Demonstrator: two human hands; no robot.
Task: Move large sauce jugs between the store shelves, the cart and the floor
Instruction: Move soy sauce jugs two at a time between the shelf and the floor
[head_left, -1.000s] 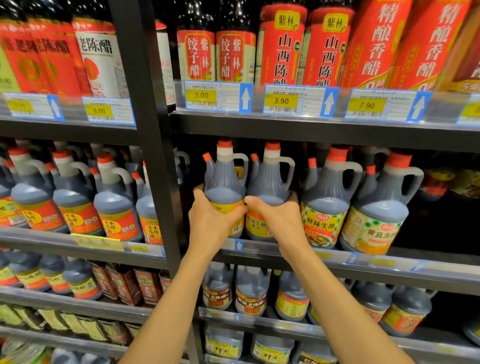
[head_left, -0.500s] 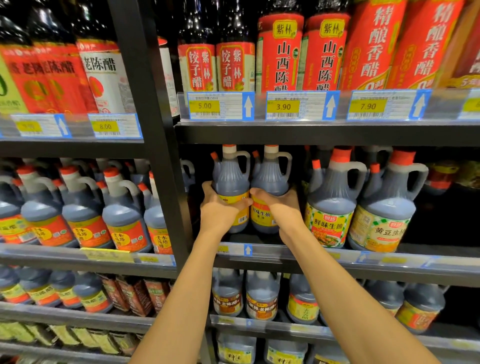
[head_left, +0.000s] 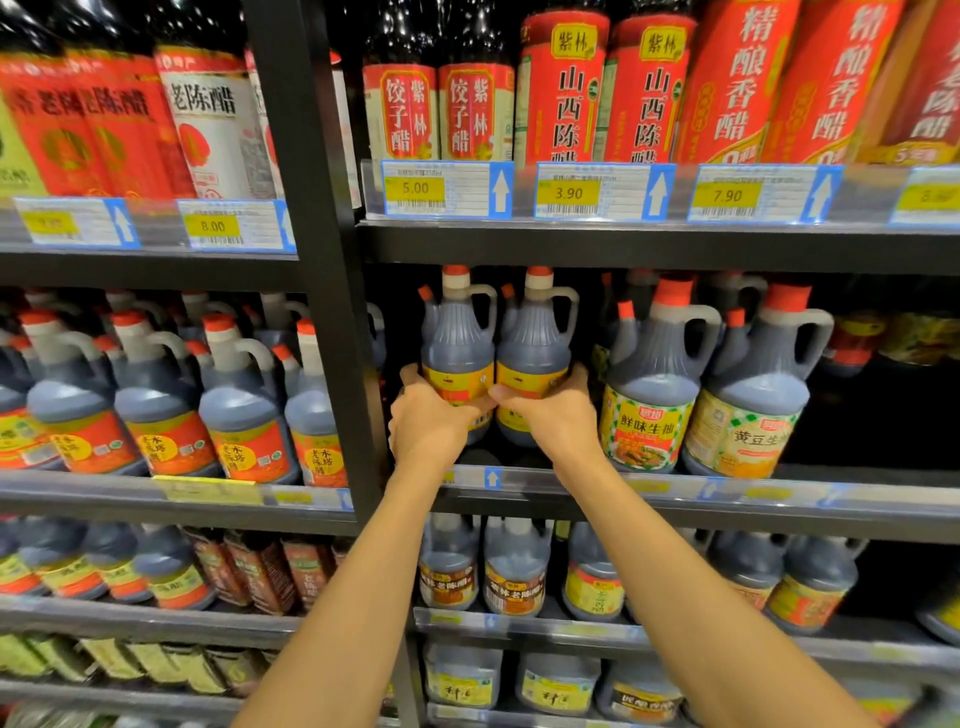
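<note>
On the middle shelf (head_left: 675, 249) of a tall dark store rack, two sauce jugs stand side by side and touching, just right of the upright post (head_left: 322, 260). To their right stand two larger jugs (head_left: 649, 384) with green-edged labels. The left hand (head_left: 431, 421) wraps around the left jug (head_left: 457, 343); the right hand (head_left: 556, 415) grips the right jug (head_left: 535, 343) low on its label.
</note>
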